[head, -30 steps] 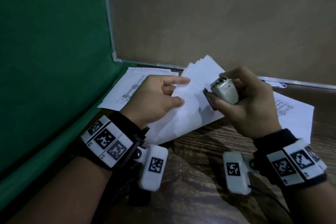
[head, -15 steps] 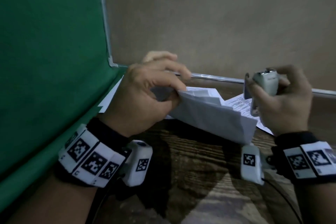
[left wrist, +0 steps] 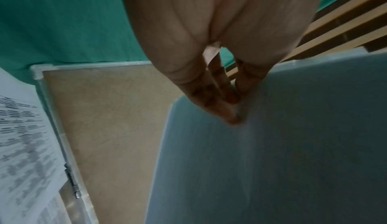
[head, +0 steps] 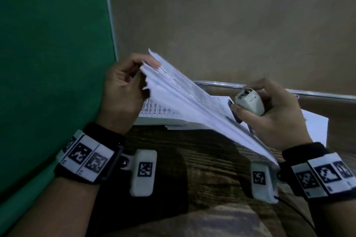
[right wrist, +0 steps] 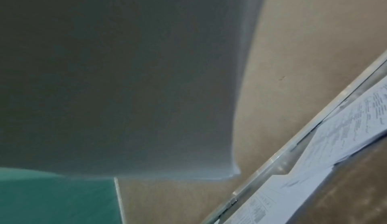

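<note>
While pinching the top corner of a sheaf of papers (head: 202, 109) w/ the left hand (head: 123, 90), holds it up off the wooden table (head: 202, 159), slanting down & right toward the right hand (head: 273, 119). Clenches a small white stapler (head: 249, 103) in that right hand, thumb on the front, fingers wrapped round the back; sets its mouth at the sheaf's lower right edge, cannot tell if already biting the paper. Shows, via left wrist cam, fingertips (left wrist: 217, 105) pressed to the sheaf's underside near its edge; shows no right hand via right wrist cam, only the sheaf (right wrist: 125, 78) in shadow from below. Leaves a printed stack (head: 159, 114) flat on the table beneath, more sheets (head: 316, 127) past the right hand, a green panel (head: 48, 63) at left, a brown board (head: 231, 25) behind.

Handling, as a guess: light, thin, floppy; sags under own weight, fans out at the loose corner, prob. slips sheet on sheet if pinched loosely. Best taken at a corner or along an edge, thumb one side & fingers the other, firm enough to keep edges square, not so hard as to crease. Needs the low end steadied before stapling, to stop skew. Stapler: rigid, hard-shelled; squeeze top vs base.
</note>
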Demonstrator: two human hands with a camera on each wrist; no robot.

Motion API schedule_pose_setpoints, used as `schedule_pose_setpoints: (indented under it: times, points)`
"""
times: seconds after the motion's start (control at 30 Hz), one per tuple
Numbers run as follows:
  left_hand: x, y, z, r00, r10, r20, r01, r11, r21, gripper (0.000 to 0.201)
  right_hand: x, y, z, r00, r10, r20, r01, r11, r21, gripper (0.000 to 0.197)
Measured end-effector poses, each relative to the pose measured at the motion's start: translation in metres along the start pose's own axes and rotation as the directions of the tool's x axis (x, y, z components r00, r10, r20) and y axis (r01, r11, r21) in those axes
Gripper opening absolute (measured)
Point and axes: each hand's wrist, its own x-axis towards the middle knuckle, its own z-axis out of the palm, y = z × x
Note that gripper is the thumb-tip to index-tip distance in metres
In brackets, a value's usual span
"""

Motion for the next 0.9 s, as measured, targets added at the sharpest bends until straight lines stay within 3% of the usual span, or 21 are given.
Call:
schedule_pose_setpoints:
  times: [0.1, 0.17, 0.23, 0.3, 0.43, 0.57, 0.73, 0.9]
  points:
    - [0.000, -0.013, -0.005, 0.940, -0.338, -0.040, 0.337, 0.941, -0.033, 0.038, -0.001, -0.005, 0.002, 0.999, -0.010, 0.051, 0.012, 0.999, -0.033, 0.032]
    - [0.000, -0.016, -0.006, 0.887, -0.454, -0.082, 0.453, 0.891, -0.037, 0.048, -0.002, -0.005, 0.004, 0.992, -0.003, 0.124, 0.009, 0.998, -0.054, 0.032]
    - [0.001, -0.017, -0.007, 0.855, -0.505, -0.117, 0.507, 0.862, -0.007, 0.040, -0.003, -0.006, 0.006, 0.983, -0.017, 0.184, 0.036, 0.994, -0.100, 0.034]
    - [0.002, -0.020, -0.010, 0.831, -0.533, -0.159, 0.544, 0.838, 0.036, 0.024, -0.003, -0.009, 0.007, 0.975, -0.053, 0.216, 0.085, 0.986, -0.142, 0.033]
    - [0.005, -0.026, -0.025, 0.810, -0.542, -0.223, 0.566, 0.823, 0.056, 0.038, -0.001, -0.016, 0.008, 0.955, -0.123, 0.269, 0.178, 0.966, -0.190, 0.022]
    - [0.004, -0.027, -0.025, 0.805, -0.547, -0.229, 0.571, 0.820, 0.049, 0.042, -0.001, -0.017, 0.012, 0.942, -0.132, 0.308, 0.200, 0.959, -0.201, 0.024]
    - [-0.004, -0.042, -0.006, 0.818, -0.510, -0.265, 0.550, 0.829, 0.102, 0.026, -0.003, -0.016, 0.015, 0.923, -0.112, 0.368, 0.201, 0.956, -0.214, 0.028]
    - [-0.015, -0.048, 0.007, 0.891, -0.424, -0.161, 0.453, 0.841, 0.296, 0.040, -0.002, -0.018, 0.019, 0.912, -0.116, 0.393, 0.221, 0.947, -0.234, 0.029]
